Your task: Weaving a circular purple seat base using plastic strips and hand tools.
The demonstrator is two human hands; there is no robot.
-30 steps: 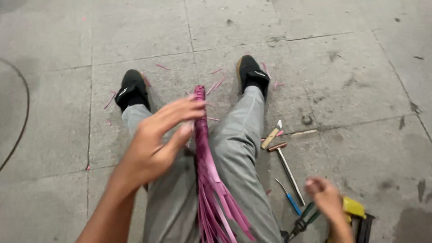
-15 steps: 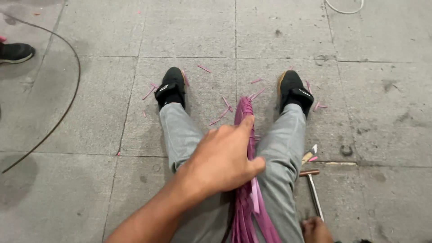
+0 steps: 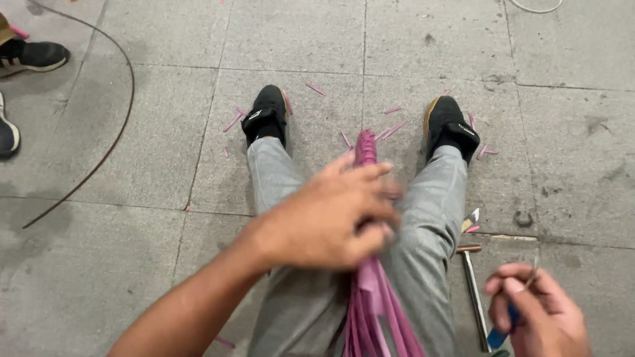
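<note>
I sit on a paved floor with both legs stretched out, in grey trousers and black shoes. A bundle of pink strips [image 3: 370, 291] lies between my legs, its tip near my feet. My left hand [image 3: 327, 215] is closed around the bundle's middle, blurred by motion. At the lower right, my right hand [image 3: 539, 311] grips a small tool with a blue handle [image 3: 503, 330] and thin metal tips.
A hammer [image 3: 473, 284] lies on the floor beside my right leg, with a small blade-like tool [image 3: 469, 221] above it. Pink scraps [image 3: 390, 129] are scattered around my shoes. A dark cable [image 3: 112, 139] curves at the left, near another person's shoes [image 3: 33, 56].
My left hand went from open fingers beside the bundle to gripping it lower down. My right hand lifted the blue-handled tool off the floor. The view tilted.
</note>
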